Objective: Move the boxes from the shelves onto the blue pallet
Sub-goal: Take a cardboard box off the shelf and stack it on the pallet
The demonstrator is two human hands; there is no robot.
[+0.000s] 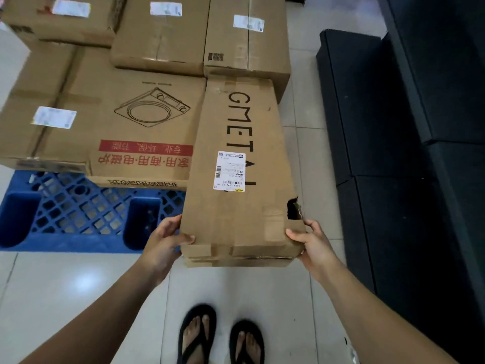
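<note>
A long brown cardboard box (241,211) with black lettering, a white label and a torn hole near its right edge is held in front of me. My left hand (164,240) grips its near left corner, thumb on top. My right hand (313,245) grips its near right corner. Its far end reaches in among the boxes stacked on the blue pallet (78,214); whether it rests on them I cannot tell. A wide box with a cooker drawing and red print (123,122) lies on the pallet to the left, and other labelled boxes (162,32) stand behind it.
Black boxes or units (380,122) stand along the right side, close to the held box. The floor is pale glossy tile (65,290). My feet in black sandals (220,337) stand just below the box. The pallet's near left part shows bare lattice.
</note>
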